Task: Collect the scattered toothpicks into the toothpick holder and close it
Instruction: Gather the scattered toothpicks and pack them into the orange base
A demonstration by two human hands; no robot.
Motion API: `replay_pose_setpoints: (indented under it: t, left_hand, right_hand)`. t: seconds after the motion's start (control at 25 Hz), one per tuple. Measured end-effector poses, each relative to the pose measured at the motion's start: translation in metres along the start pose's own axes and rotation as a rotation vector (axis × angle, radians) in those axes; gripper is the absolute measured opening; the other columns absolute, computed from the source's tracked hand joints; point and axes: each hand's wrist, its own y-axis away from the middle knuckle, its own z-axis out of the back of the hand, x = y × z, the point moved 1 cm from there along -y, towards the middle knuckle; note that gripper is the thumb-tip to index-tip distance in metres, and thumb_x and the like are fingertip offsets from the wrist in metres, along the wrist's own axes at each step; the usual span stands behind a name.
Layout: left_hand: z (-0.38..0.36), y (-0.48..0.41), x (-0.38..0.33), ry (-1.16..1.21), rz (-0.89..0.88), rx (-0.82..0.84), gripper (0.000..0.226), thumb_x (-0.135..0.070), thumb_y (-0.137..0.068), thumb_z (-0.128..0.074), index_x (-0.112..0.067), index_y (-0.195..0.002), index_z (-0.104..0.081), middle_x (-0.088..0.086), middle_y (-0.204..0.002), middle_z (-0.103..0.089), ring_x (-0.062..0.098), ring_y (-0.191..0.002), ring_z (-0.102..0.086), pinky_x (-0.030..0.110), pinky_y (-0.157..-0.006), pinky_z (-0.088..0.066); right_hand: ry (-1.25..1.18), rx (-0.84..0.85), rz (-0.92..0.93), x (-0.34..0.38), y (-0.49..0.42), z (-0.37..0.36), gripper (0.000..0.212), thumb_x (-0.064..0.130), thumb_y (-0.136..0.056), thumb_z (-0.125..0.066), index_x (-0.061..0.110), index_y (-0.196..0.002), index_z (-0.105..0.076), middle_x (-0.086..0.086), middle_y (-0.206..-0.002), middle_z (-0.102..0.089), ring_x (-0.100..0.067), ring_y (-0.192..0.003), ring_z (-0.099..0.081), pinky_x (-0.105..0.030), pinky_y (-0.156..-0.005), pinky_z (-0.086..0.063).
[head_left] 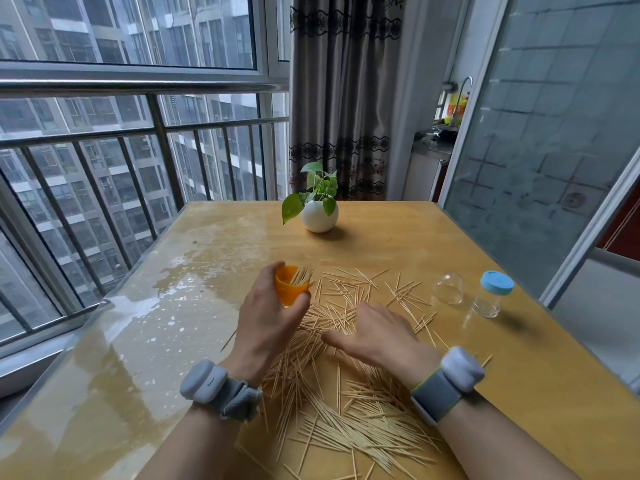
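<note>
The left hand [266, 317] grips the orange toothpick holder [289, 285], tilted, on the near side of the white plant pot [319, 216], with a few sticks poking out. The right hand [377, 336] lies spread and relaxed on the scattered toothpicks [346, 420], nearer still. What looks like a clear domed lid [448, 289] sits right of the pot on the worktop [519, 393].
</note>
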Motion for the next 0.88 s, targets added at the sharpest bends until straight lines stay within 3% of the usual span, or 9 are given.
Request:
replay_pose_setpoints:
  t: [0.08,0.16,0.24,0.36,0.48,0.64,0.76,0.88]
  left_hand:
    - [0.003,-0.001,0.003,-0.007,0.014,-0.029,0.063,-0.033,-0.082,-0.074,-0.017,-0.136,-0.046,0.003,-0.112,-0.063,0.02,-0.09,-0.061,0.031,-0.078,-0.051]
    - [0.003,0.001,0.002,-0.003,0.015,-0.034,0.063,-0.033,-0.082,-0.073,-0.017,-0.137,-0.046,0.003,-0.113,-0.062,0.02,-0.09,-0.06,0.031,-0.078,-0.051]
    - [0.005,0.002,0.002,-0.008,0.0,-0.035,0.064,-0.034,-0.083,-0.073,-0.017,-0.137,-0.045,0.003,-0.115,-0.062,0.019,-0.093,-0.06,0.031,-0.079,-0.052]
    - [0.003,0.0,0.002,-0.02,-0.015,-0.029,0.065,-0.036,-0.082,-0.073,-0.017,-0.138,-0.045,0.003,-0.117,-0.062,0.018,-0.094,-0.061,0.033,-0.082,-0.054]
    - [0.004,0.0,0.001,-0.028,-0.021,-0.035,0.064,-0.036,-0.082,-0.073,-0.018,-0.137,-0.046,0.001,-0.116,-0.062,0.016,-0.094,-0.06,0.032,-0.082,-0.053]
    - [0.005,0.0,0.001,-0.021,-0.022,-0.056,0.064,-0.036,-0.082,-0.073,-0.019,-0.137,-0.046,0.0,-0.115,-0.062,0.015,-0.095,-0.06,0.032,-0.083,-0.053]
    - [0.006,-0.001,0.001,-0.022,-0.028,-0.066,0.064,-0.036,-0.082,-0.073,-0.017,-0.137,-0.047,0.001,-0.117,-0.062,0.015,-0.096,-0.059,0.031,-0.083,-0.052]
    - [0.006,-0.001,0.002,-0.024,-0.026,-0.071,0.065,-0.036,-0.082,-0.073,-0.017,-0.137,-0.046,0.002,-0.119,-0.062,0.016,-0.097,-0.059,0.032,-0.084,-0.052]
  right_hand:
    - [0.042,0.041,0.03,0.017,-0.007,0.001,0.091,0.079,-0.075,-0.055,0.009,-0.132,-0.047,-0.011,-0.126,-0.056,-0.03,-0.11,-0.057,-0.043,-0.09,-0.05]
    - [0.042,0.084,0.087,0.021,-0.013,0.006,0.079,0.072,-0.078,-0.059,0.011,-0.128,-0.049,-0.009,-0.124,-0.056,-0.029,-0.109,-0.056,-0.042,-0.091,-0.049]
    - [0.02,0.115,0.201,0.018,-0.024,0.015,0.066,0.059,-0.083,-0.061,0.015,-0.13,-0.047,-0.007,-0.13,-0.052,-0.025,-0.116,-0.051,-0.043,-0.099,-0.046]
    - [0.054,0.252,0.376,0.014,-0.036,0.022,0.07,0.045,-0.082,-0.067,0.015,-0.141,-0.041,-0.005,-0.141,-0.044,-0.024,-0.131,-0.042,-0.043,-0.11,-0.038]
    - [0.115,0.272,0.47,0.023,-0.041,0.017,0.064,0.043,-0.08,-0.07,0.017,-0.133,-0.048,-0.003,-0.132,-0.05,-0.023,-0.12,-0.05,-0.044,-0.104,-0.044]
    - [0.13,0.256,0.535,0.032,-0.04,0.015,0.075,0.036,-0.082,-0.074,0.018,-0.145,-0.037,-0.007,-0.133,-0.05,-0.023,-0.123,-0.048,-0.038,-0.107,-0.041]
    - [0.099,0.239,0.54,0.033,-0.038,0.014,0.078,0.031,-0.083,-0.075,0.018,-0.148,-0.033,-0.007,-0.135,-0.051,-0.022,-0.123,-0.049,-0.034,-0.105,-0.041]
    - [0.121,0.242,0.496,0.034,-0.039,0.014,0.07,0.034,-0.082,-0.075,0.014,-0.14,-0.042,-0.007,-0.126,-0.055,-0.024,-0.115,-0.053,-0.038,-0.1,-0.046]
